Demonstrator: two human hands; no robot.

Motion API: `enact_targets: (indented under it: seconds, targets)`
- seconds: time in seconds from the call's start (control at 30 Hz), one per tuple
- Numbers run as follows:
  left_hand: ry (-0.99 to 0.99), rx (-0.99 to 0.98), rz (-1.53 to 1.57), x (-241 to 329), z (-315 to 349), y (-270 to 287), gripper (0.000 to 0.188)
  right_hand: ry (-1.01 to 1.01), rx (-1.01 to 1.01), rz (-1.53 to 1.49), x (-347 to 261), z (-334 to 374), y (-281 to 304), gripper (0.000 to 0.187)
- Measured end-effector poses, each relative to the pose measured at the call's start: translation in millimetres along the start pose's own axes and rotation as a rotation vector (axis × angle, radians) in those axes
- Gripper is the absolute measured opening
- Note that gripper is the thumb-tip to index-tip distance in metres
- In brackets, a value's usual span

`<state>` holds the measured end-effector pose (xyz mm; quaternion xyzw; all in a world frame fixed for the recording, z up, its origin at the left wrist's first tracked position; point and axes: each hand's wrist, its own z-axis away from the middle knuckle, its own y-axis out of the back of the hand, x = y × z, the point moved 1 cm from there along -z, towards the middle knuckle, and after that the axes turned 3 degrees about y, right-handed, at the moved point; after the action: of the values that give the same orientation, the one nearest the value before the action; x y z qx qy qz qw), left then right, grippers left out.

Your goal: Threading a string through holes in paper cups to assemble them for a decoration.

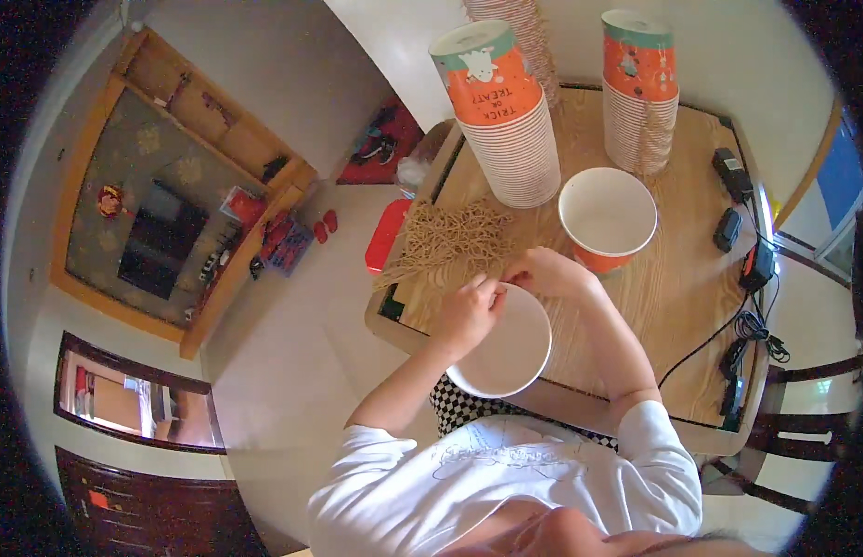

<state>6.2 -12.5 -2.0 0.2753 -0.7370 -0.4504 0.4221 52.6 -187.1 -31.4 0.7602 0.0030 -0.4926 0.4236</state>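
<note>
A white-lined paper bucket (510,357) is at the table's near edge, above my lap, its open mouth facing up toward me. At its far rim the fingers of my left hand (469,317) are closed on the edge. My right hand (550,273) pinches right beside them at the same rim; whatever is between its fingertips is too small to make out. Just beyond both hands lies a loose pile of tan twine cords (457,232). Another open paper bucket (608,212), orange outside and white inside, stands upright to the right of my right hand.
Two tall upside-down bucket stacks, one left (506,130) and one right (640,111), stand at the back of the wooden table (677,278); a third is partly hidden behind. Black power adapters (754,265) and cables line the right edge. A red object (388,237) sits left of the twine.
</note>
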Motion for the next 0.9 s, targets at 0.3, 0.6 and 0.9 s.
enact_targets:
  seconds: [0.3,0.6,0.9]
  targets:
    - [0.002,0.014,0.004,-2.0,2.6,-0.6,0.015,-0.015,0.024,0.084,-11.2,0.1,1.3,0.024]
    - [-0.079,0.138,-0.101,-13.0,-3.7,14.2,0.025,-0.009,0.236,0.093,-19.3,4.9,8.2,0.013]
    - [0.11,-0.352,0.321,-18.7,-16.9,16.5,0.021,-0.044,0.273,0.138,-25.6,8.4,7.2,0.009]
